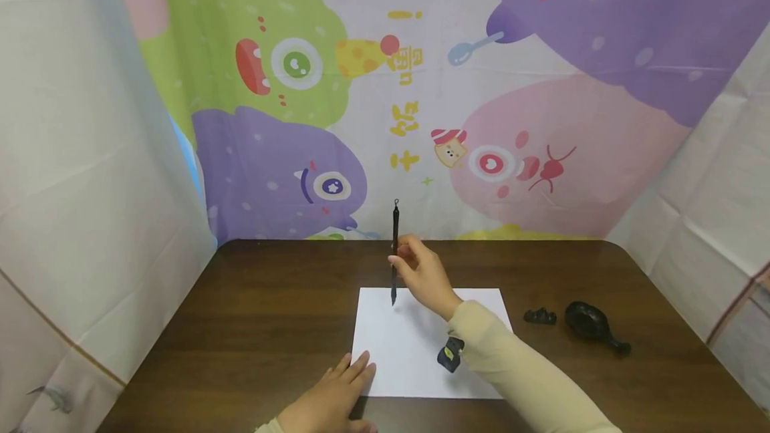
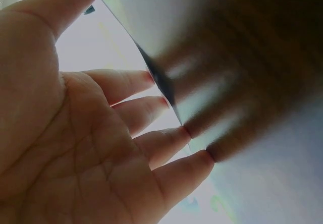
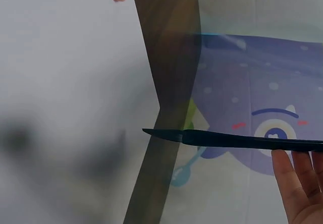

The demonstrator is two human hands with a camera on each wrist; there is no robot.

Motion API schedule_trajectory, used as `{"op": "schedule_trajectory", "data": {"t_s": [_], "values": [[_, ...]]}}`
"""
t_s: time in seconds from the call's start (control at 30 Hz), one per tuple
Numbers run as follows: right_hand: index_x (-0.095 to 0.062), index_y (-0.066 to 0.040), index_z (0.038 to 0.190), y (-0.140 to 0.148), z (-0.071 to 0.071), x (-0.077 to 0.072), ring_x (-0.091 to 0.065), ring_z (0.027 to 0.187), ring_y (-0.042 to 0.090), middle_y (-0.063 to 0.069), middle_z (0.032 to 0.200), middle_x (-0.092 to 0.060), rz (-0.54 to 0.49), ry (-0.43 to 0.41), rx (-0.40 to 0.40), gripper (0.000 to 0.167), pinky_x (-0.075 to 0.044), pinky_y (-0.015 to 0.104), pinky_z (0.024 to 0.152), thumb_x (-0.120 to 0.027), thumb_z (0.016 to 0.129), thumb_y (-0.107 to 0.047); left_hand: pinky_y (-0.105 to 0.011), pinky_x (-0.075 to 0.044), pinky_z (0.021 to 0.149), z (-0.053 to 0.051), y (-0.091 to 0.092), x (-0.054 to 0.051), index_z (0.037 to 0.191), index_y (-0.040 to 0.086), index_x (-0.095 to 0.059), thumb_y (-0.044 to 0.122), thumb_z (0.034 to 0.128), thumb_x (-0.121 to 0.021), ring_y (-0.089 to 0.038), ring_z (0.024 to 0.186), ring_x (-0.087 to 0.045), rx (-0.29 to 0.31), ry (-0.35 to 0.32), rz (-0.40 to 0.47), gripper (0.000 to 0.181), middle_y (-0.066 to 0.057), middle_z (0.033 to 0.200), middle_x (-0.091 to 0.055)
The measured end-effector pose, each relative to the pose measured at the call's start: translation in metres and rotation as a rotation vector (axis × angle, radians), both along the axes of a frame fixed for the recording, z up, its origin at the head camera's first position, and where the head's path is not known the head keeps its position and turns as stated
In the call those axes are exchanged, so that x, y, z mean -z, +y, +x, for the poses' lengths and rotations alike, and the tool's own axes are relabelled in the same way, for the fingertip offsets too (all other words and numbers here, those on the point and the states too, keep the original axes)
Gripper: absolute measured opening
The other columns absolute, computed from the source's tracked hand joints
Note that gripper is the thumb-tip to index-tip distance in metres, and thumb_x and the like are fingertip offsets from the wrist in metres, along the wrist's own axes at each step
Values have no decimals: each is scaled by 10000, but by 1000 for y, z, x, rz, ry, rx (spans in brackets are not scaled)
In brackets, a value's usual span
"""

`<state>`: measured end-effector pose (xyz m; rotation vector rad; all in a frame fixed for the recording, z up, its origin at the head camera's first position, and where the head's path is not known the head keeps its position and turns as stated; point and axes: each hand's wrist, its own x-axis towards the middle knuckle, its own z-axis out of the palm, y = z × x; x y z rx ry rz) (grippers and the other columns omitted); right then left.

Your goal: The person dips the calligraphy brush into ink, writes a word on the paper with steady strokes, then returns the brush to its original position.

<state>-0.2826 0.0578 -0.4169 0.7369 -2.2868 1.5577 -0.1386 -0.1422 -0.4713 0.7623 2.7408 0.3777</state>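
Note:
My right hand pinches a dark calligraphy brush by its handle and holds it upright, tip down, over the far part of a white sheet of paper. In the right wrist view, the brush tip comes to a point, and a gap shows between it and the paper. My left hand rests with fingers extended at the sheet's near left edge. Its fingertips touch the paper edge in the left wrist view, where the palm shows.
Right of the paper are a small black mountain-shaped brush rest and a black ink dish with a handle. The brown table meets a cartoon-printed curtain at its far edge; pale cloth hangs at the sides.

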Motion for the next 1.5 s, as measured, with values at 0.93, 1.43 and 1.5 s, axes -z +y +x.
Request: {"op": "schedule_trajectory", "data": {"t_s": [0.93,1.43,1.5], "values": [[-585,-52,1070,-16,3,8,-661,882,229,124,930,-664,41,96,23,167,-578,269,733,-658,925,-92,-605,-465,987,2,3,2,1433,86,-482,609,782,-703,-450,1354,-439,-7,79,-88,864,-152,1534,-420],[-604,-44,1106,-25,7,14,-653,926,216,96,989,-676,81,128,58,189,-539,269,725,-649,937,-114,-617,-448,1000,1,3,1,1437,87,-479,606,780,-707,-449,1368,-422,-21,52,-81,868,-152,1540,-411],[-603,-43,1106,-26,7,15,-652,919,208,90,983,-673,85,124,54,189,-532,248,712,-648,938,-119,-613,-451,1000,1,3,2,1436,88,-481,608,781,-706,-447,1365,-426,-18,57,-84,867,-151,1538,-414]]}}
